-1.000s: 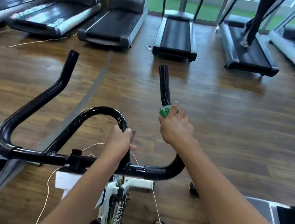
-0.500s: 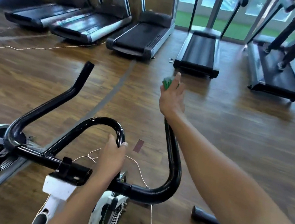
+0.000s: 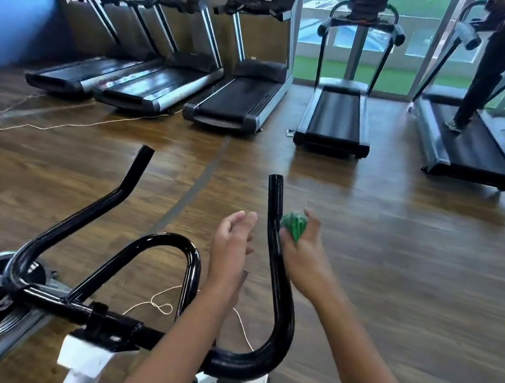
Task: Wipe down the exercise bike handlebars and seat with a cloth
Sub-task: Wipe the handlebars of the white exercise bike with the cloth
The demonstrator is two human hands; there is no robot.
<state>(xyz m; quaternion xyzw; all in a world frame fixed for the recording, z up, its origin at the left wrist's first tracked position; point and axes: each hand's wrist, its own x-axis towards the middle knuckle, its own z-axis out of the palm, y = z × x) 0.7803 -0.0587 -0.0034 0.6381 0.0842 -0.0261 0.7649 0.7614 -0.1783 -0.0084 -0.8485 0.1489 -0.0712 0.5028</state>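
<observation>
We see black handlebars (image 3: 277, 290) of exercise bike low in view. Right hand (image 3: 304, 251) grips bunched green cloth (image 3: 294, 226), cloth pressed against right bar, near its top end. Left hand (image 3: 231, 246) hangs in air just left of that bar, fingers loose, touching nothing. Thin white cord (image 3: 161, 305) loops on wood floor (image 3: 411, 258) under bars. Row of treadmills (image 3: 239, 107) far back by windows. Person's legs (image 3: 485, 70) on far right treadmill.
</observation>
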